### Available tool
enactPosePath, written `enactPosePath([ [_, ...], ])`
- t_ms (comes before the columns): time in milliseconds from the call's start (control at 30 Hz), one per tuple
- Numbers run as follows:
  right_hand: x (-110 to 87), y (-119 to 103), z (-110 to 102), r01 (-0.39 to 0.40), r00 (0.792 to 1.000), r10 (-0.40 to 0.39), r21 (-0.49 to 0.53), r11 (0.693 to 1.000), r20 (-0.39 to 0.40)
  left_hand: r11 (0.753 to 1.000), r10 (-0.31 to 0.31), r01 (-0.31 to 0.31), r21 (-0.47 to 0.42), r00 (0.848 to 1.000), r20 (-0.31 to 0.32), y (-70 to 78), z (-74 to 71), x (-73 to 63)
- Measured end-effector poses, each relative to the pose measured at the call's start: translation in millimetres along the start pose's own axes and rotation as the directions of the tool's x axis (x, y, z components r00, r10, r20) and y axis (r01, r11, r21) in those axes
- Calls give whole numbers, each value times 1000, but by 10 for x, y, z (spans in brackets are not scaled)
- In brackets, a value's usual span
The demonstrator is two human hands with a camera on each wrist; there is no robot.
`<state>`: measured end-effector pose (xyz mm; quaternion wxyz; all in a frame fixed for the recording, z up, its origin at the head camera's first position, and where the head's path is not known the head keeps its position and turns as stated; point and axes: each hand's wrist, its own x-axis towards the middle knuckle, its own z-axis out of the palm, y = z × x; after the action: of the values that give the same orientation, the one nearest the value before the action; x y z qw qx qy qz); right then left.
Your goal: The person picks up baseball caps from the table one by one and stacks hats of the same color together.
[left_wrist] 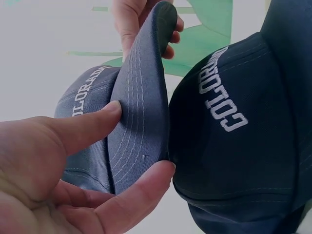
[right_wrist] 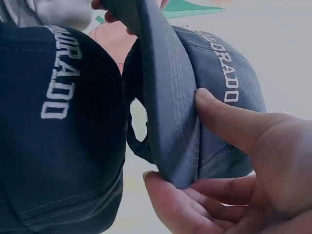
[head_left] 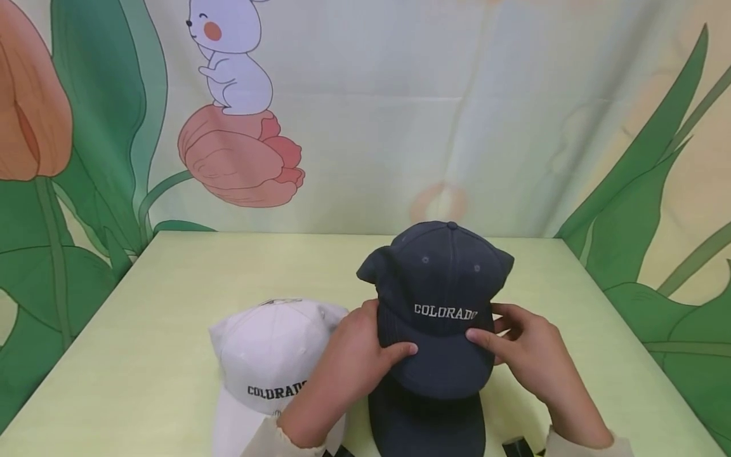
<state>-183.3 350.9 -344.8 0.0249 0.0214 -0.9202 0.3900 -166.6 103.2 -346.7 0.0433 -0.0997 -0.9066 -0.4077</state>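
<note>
Both hands hold a navy baseball cap (head_left: 442, 285) with white COLORADO lettering, its brim toward me. My left hand (head_left: 356, 355) pinches the brim's left side, thumb on top and fingers beneath. On the other side my right hand (head_left: 528, 346) grips the brim the same way, its thumb near the lettering. Below and nearer to me is a second navy cap (head_left: 428, 422), mostly hidden in the head view; its COLORADO lettering shows in both wrist views. The held cap's rear opening (right_wrist: 140, 122) appears in the right wrist view.
A white cap (head_left: 274, 355) with black COLORADO lettering lies to the left, partly behind my left forearm. The pale green table (head_left: 171, 285) meets a printed backdrop (head_left: 365, 127) at its far edge. A small black object (head_left: 516, 446) shows near my right sleeve.
</note>
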Motion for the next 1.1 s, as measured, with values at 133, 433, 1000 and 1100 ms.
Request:
enactPosePath([
  [133,-45,21,19,-3,1000,3,10,1000,8,1000,-18,18,19,1000,0,-14,16,-52],
  [433,-131,127,71,-23,999,22,14,1000,22,998,-36,36,43,999,-21,-52,139,-185],
  [1000,-194,321,315,-108,991,109,-18,994,82,995,-85,82,55,995,51,-268,313,-347],
  [1100,-212,346,338,-115,989,117,-28,993,87,996,-78,75,51,995,62,-297,340,-359],
])
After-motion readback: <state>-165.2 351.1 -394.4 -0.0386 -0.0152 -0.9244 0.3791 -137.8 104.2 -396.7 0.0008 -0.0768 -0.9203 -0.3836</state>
